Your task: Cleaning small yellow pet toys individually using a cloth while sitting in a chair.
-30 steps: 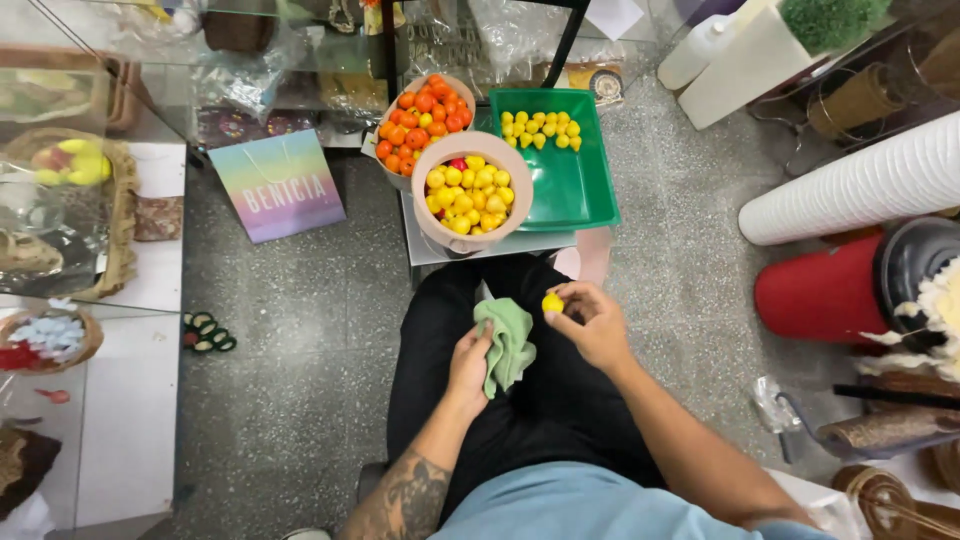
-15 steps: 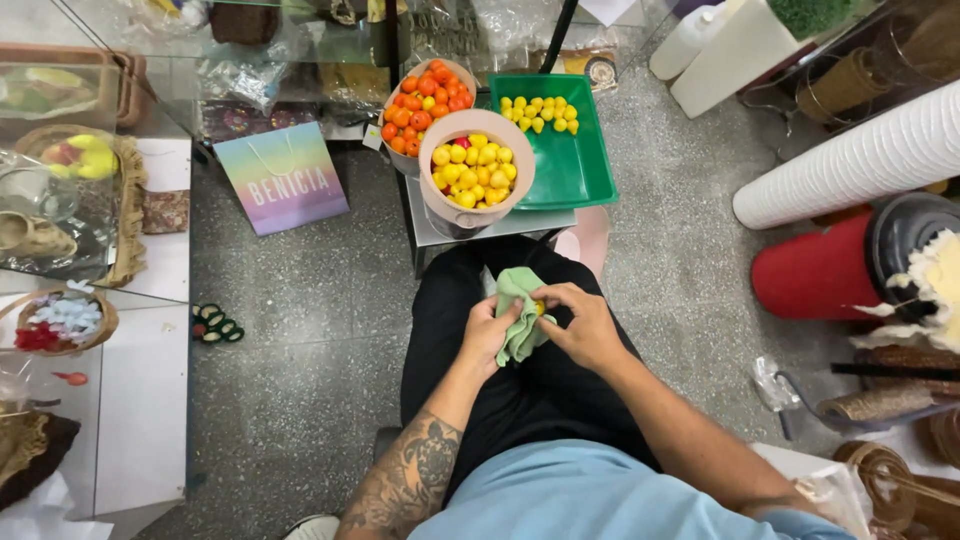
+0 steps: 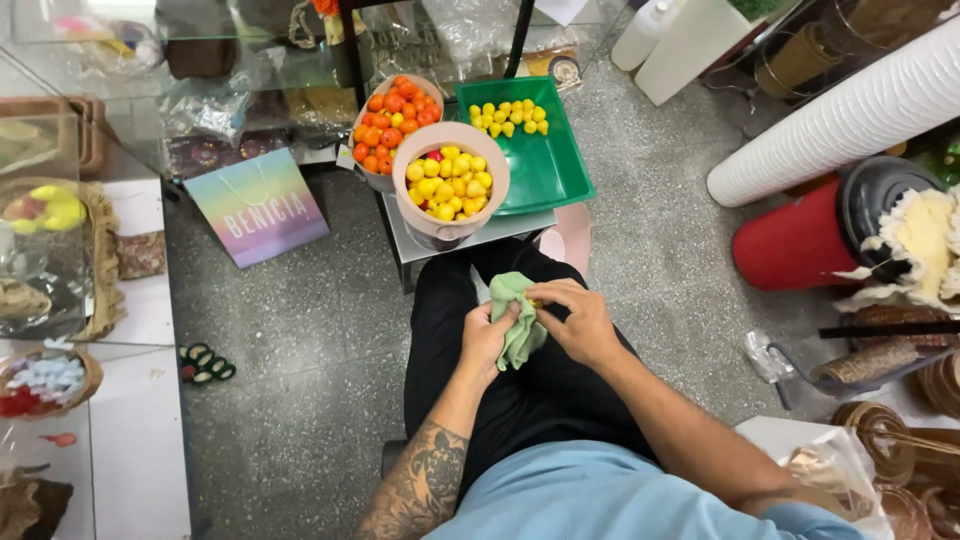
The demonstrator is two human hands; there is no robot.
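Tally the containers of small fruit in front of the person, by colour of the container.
Tan bowls: 2, one of yellow fruit, one of orange fruit
Green trays: 1, the green tray with a few yellow pieces
Total: 3

A pastel rainbow gift bag (image 3: 258,206) stands on the floor, perhaps leaning.

A small grey counter (image 3: 500,228) stands on the speckled floor (image 3: 300,340). On it sit a green tray (image 3: 545,170) of yellow balls at 3 o'clock, a beige bowl (image 3: 450,180) of yellow balls in the middle, and a bowl of orange balls (image 3: 390,125) at 10 o'clock.
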